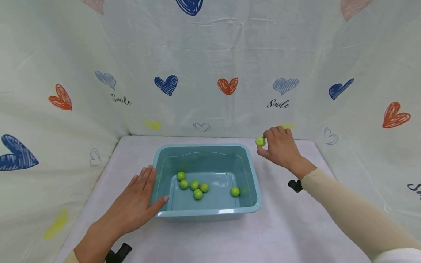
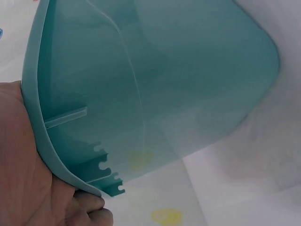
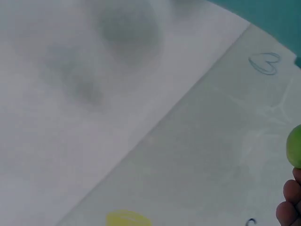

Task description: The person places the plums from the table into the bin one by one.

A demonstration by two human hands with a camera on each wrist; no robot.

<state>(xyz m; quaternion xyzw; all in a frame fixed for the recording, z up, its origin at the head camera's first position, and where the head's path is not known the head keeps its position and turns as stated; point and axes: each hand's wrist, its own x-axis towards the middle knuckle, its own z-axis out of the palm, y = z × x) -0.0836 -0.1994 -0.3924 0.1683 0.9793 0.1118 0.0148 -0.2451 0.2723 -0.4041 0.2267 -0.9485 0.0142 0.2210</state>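
In the head view a blue-green plastic basin [image 1: 210, 212] stands on the white-covered table, with several small round green fruits [image 1: 198, 194] on its floor. One fruit [image 1: 235, 191] lies apart toward the basin's right side. My left hand [image 1: 139, 199] rests on the left rim with its fingers straight; the left wrist view shows the palm against that rim [image 2: 30, 99]. Beyond the basin's far right corner, my right hand [image 1: 279, 148] pinches a small green fruit [image 1: 260, 141] between thumb and fingers. That fruit [image 3: 295, 147] shows at the right edge of the right wrist view.
A pale cloth [image 1: 286, 223] covers the table around the basin. White sheeting [image 1: 197, 54] printed with hearts and lettering hangs behind and at both sides. Black straps [image 1: 295, 185] show at the wrists.
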